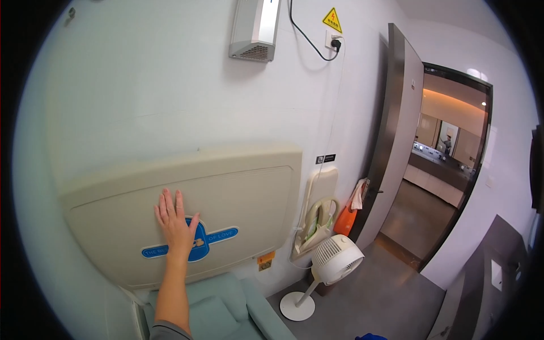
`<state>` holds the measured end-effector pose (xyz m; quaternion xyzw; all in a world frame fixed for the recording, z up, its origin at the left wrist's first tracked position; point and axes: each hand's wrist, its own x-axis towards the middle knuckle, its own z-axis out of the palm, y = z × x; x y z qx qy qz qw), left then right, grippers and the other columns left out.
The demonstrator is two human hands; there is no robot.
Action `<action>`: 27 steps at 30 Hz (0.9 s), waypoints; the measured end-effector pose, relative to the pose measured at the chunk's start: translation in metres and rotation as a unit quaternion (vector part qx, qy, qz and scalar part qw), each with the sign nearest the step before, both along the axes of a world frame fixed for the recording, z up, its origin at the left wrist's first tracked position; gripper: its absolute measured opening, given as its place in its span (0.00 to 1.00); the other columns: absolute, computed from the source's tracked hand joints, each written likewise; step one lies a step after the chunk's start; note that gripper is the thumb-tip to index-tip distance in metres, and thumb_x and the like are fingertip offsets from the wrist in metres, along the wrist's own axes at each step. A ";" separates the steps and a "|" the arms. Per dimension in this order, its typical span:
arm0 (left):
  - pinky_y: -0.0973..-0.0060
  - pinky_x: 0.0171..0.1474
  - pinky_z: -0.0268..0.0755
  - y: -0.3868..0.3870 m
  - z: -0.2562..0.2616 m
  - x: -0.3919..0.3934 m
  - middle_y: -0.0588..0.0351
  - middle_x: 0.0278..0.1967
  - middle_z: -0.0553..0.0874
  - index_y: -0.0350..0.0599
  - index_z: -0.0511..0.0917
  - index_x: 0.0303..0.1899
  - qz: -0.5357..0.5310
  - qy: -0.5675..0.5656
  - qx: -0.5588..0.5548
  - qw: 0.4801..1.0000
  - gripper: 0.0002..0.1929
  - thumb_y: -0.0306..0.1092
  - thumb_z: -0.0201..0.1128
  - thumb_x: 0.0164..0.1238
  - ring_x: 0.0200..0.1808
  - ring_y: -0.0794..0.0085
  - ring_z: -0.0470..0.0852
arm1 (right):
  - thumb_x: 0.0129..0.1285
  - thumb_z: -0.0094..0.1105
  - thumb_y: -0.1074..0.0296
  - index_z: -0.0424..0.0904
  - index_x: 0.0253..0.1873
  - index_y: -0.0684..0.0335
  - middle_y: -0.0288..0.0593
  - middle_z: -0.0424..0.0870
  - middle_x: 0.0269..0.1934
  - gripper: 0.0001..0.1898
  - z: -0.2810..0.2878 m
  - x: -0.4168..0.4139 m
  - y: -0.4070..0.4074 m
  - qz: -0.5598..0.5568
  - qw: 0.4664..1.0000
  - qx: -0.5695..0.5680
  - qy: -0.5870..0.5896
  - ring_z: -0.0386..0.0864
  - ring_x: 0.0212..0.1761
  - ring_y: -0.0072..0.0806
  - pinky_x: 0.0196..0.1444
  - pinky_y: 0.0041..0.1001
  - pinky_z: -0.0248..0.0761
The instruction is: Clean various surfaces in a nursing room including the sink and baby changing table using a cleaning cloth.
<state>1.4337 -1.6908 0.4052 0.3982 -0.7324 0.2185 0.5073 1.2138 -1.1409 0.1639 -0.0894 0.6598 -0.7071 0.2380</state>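
My left hand (pixel 174 225) lies flat on the front of a beige wall-mounted baby changing station (pixel 250 199), fingers pointing up and somewhat apart. It holds nothing. The folded-up panel is against the wall, and a blue decal (pixel 223 235) with lettering and a small picture is partly covered by my hand and wrist. Below the panel, a pale green armchair (pixel 221 297) shows behind my forearm. My right hand is out of view.
A white pedestal fan (pixel 335 259) stands right of the armchair, near a wall-mounted child seat (pixel 318 216). An orange bag (pixel 346 219) hangs by the open door (pixel 399 123). A metal dispenser-like unit (pixel 255 32) and plugged-in cable (pixel 335 43) are higher up. A dark counter (pixel 480 272) is at right.
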 end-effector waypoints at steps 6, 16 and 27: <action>0.52 0.70 0.40 0.024 0.006 -0.008 0.44 0.70 0.54 0.45 0.57 0.68 0.008 0.030 0.027 0.999 0.37 0.37 0.64 0.56 0.71 0.52 0.51 | 0.59 0.55 0.74 0.73 0.34 0.65 0.41 0.77 0.26 0.02 -0.030 -0.013 0.053 -0.004 0.999 -0.036 -0.028 0.78 0.22 0.34 0.25 0.35 0.77; 0.56 0.68 0.48 0.124 -0.124 -0.119 0.43 0.63 0.64 0.41 0.63 0.63 -0.164 0.120 0.175 0.963 0.30 0.31 0.59 0.57 0.67 0.52 0.59 | 0.64 0.48 0.58 0.73 0.45 0.65 0.46 0.78 0.37 0.15 0.035 -0.081 0.124 -0.144 0.948 -0.100 -0.265 0.78 0.30 0.43 0.34 0.40 0.77; 0.67 0.54 0.71 0.413 -0.398 -0.335 0.39 0.59 0.70 0.34 0.61 0.63 -0.284 0.108 0.765 0.569 0.36 0.41 0.67 0.56 0.54 0.62 0.77 | 0.69 0.43 0.46 0.64 0.62 0.69 0.49 0.73 0.57 0.30 -0.023 -0.310 0.213 -0.132 0.981 -0.082 -0.117 0.73 0.56 0.38 0.58 0.34 0.68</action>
